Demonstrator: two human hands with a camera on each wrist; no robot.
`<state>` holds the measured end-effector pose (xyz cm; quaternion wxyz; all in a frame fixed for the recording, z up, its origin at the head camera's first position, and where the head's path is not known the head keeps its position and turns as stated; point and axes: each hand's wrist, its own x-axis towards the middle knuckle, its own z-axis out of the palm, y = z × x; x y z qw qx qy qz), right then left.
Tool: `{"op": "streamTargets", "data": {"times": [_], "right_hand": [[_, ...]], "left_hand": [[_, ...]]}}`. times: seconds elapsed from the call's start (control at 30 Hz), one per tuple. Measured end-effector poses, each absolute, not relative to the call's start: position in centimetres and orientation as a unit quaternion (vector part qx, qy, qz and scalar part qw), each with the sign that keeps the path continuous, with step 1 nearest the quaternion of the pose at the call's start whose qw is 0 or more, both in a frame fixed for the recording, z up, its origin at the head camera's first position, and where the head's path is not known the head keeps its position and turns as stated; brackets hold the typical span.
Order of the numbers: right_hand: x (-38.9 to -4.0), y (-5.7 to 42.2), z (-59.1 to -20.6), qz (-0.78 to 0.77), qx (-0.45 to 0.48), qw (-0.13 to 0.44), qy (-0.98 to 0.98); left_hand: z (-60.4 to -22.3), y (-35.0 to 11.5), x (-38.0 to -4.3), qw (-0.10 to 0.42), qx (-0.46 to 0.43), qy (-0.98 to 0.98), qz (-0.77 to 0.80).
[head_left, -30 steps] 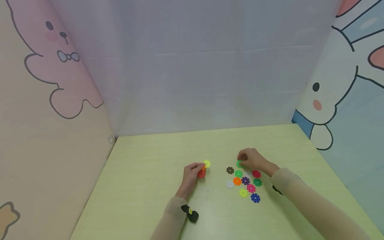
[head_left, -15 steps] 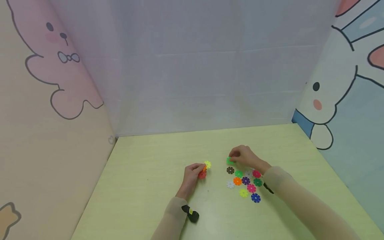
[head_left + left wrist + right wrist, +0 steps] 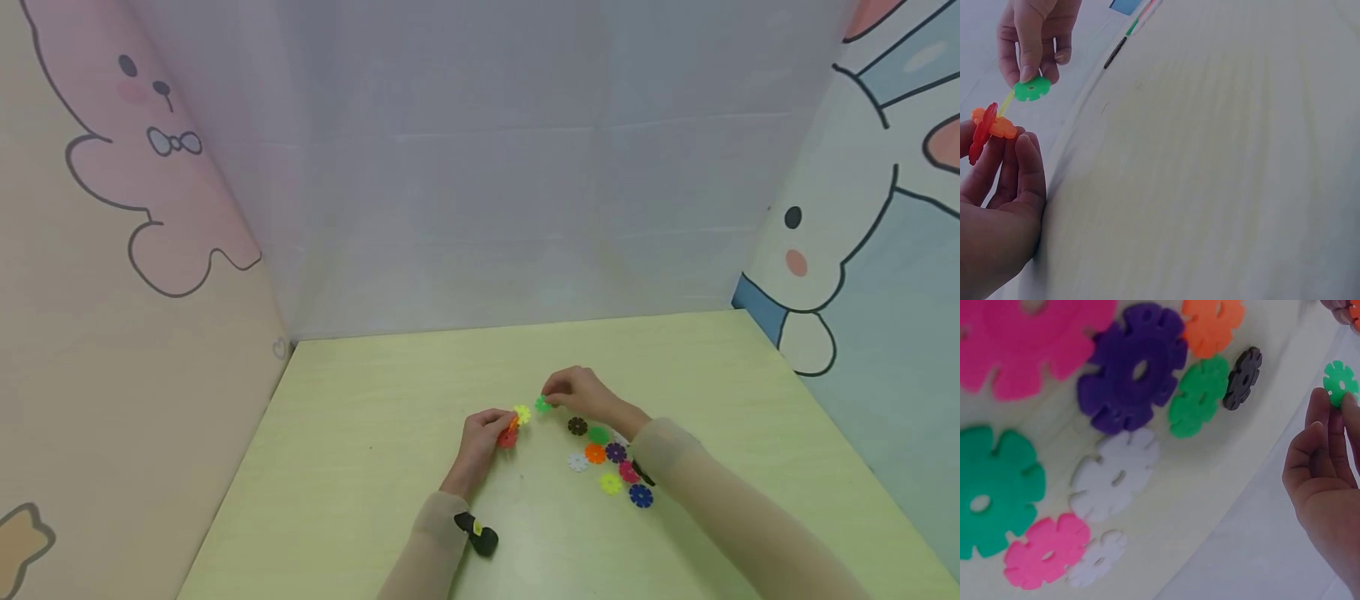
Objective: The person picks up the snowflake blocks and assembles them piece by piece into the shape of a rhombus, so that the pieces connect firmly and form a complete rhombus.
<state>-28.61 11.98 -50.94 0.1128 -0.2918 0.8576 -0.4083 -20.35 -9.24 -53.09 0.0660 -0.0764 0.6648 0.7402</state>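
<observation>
My left hand (image 3: pixel 478 446) pinches a small cluster of joined plastic snowflake discs: a red disc (image 3: pixel 984 132), an orange disc (image 3: pixel 1002 127) and a yellow disc (image 3: pixel 522 414). In the left wrist view the yellow one is seen edge-on. Between thumb and fingertips, my right hand (image 3: pixel 587 395) holds a bright green snowflake disc (image 3: pixel 543 404). The head view has this green disc just right of the yellow one, with a narrow gap between them. Part of the red and orange discs is hidden by the left fingers.
Loose snowflake discs lie on the pale table (image 3: pixel 375 500) under and before the right forearm. Among them are a brown disc (image 3: pixel 577 426), a purple disc (image 3: pixel 616 452), a white disc (image 3: pixel 577 462) and a blue disc (image 3: pixel 641 496). The forearm covers some. Curtained walls surround the table.
My right hand has moved left with the green disc, from above the loose discs to beside the yellow disc. The left hand has stayed nearly still, holding its cluster.
</observation>
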Motion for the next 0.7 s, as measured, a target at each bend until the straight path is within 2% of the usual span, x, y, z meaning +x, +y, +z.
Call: {"op": "streamTargets", "data": {"times": [0.7], "right_hand": [[-28.1,10.5,-50.5,-0.384,-0.339,0.108,0.852]], "left_hand": [[-53.3,-9.3,-20.5,0.073,-0.063,0.666,0.74]]}}
